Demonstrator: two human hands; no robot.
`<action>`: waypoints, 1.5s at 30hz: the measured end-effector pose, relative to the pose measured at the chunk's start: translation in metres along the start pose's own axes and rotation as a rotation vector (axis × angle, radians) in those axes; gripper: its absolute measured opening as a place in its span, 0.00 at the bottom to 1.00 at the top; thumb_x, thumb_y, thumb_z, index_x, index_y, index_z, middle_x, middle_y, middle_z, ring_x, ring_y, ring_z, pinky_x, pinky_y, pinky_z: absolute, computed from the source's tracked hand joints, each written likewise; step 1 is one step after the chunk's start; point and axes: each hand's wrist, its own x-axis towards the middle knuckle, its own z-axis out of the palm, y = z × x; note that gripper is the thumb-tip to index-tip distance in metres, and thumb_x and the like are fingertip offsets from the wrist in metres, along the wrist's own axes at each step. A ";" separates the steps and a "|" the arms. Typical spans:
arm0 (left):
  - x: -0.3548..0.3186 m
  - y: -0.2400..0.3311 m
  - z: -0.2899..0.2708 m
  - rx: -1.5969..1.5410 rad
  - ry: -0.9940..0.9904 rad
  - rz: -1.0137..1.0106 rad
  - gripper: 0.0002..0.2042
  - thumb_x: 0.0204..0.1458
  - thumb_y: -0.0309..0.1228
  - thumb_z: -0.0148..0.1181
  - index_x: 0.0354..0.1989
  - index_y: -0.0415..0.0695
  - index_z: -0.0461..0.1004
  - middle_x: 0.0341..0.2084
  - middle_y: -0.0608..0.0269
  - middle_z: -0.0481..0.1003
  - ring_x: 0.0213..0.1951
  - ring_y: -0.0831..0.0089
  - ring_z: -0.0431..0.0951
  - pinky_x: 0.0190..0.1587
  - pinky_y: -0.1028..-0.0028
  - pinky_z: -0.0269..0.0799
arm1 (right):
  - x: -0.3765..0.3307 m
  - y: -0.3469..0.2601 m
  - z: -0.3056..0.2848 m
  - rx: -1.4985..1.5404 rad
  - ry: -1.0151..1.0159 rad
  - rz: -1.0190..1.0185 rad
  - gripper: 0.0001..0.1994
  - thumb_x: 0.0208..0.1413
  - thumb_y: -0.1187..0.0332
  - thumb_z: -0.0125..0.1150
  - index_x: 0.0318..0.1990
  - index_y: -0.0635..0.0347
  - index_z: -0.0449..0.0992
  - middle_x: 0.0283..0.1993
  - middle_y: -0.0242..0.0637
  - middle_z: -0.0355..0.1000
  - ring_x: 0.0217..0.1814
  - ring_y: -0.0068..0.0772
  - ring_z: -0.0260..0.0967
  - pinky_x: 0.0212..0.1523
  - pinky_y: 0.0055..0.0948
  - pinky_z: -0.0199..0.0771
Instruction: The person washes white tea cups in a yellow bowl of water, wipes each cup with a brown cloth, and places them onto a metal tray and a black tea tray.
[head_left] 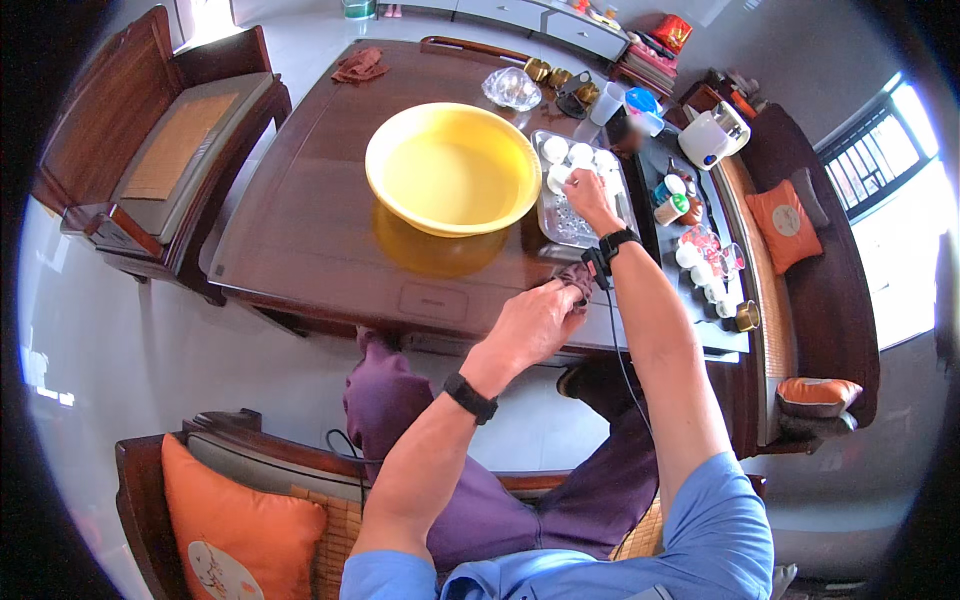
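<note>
My left hand [532, 318] is closed around a crumpled dark brown cloth [574, 278] at the table's front edge. Beyond it, my right hand [594, 198] reaches over a clear rectangular tray [572, 236] that holds several small white cups [554, 149]. Its fingers are closed on a white cup [561, 176] in the middle of the tray, partly hidden by the hand. Left of the tray stands a large yellow basin [452, 222], which seems to hold some water.
On the dark table [300, 210], another brown cloth [360, 65] and a clear glass bowl [511, 90] lie farther back. Right of the tray are bottles, a white appliance [713, 136] and a row of white cups [702, 272]. Wooden seats [230, 130] flank the table.
</note>
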 end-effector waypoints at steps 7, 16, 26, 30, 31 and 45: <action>-0.002 -0.003 -0.005 0.026 -0.033 0.005 0.13 0.55 0.39 0.61 0.39 0.41 0.75 0.37 0.53 0.78 0.42 0.49 0.79 0.44 0.54 0.75 | -0.026 -0.023 -0.042 -0.021 0.009 -0.142 0.10 0.48 0.64 0.65 0.29 0.62 0.81 0.26 0.46 0.78 0.29 0.43 0.78 0.38 0.39 0.76; -0.016 -0.028 0.005 0.081 -0.261 0.088 0.18 0.55 0.37 0.61 0.51 0.40 0.74 0.43 0.45 0.77 0.46 0.46 0.78 0.48 0.54 0.74 | -0.033 -0.138 -0.088 0.384 -0.300 -0.009 0.12 0.54 0.62 0.61 0.31 0.62 0.83 0.24 0.32 0.77 0.21 0.24 0.77 0.23 0.25 0.75; -0.020 -0.020 -0.001 0.103 -0.248 0.093 0.16 0.54 0.33 0.62 0.47 0.36 0.75 0.40 0.40 0.77 0.45 0.44 0.79 0.47 0.52 0.74 | -0.002 -0.167 -0.006 0.204 -0.493 -0.114 0.11 0.45 0.61 0.66 0.36 0.53 0.85 0.28 0.39 0.81 0.33 0.37 0.78 0.36 0.32 0.77; -0.020 -0.023 0.003 0.138 -0.227 0.124 0.16 0.54 0.34 0.63 0.45 0.34 0.74 0.36 0.39 0.78 0.42 0.44 0.79 0.46 0.53 0.75 | 0.007 -0.157 0.020 0.114 -0.458 -0.232 0.11 0.42 0.63 0.66 0.31 0.58 0.85 0.25 0.42 0.79 0.29 0.40 0.76 0.33 0.37 0.74; -0.020 -0.024 0.003 0.135 -0.226 0.131 0.16 0.54 0.34 0.63 0.45 0.34 0.74 0.36 0.40 0.78 0.42 0.45 0.79 0.46 0.53 0.75 | 0.006 -0.160 0.024 0.035 -0.432 -0.255 0.11 0.42 0.63 0.66 0.31 0.58 0.85 0.26 0.44 0.79 0.29 0.44 0.77 0.34 0.39 0.74; -0.022 -0.015 -0.005 0.112 -0.262 0.129 0.17 0.54 0.37 0.64 0.43 0.33 0.74 0.38 0.41 0.77 0.44 0.43 0.79 0.46 0.50 0.74 | 0.007 -0.169 -0.026 0.712 -0.491 0.184 0.11 0.60 0.65 0.63 0.28 0.63 0.80 0.23 0.35 0.75 0.25 0.27 0.72 0.28 0.26 0.73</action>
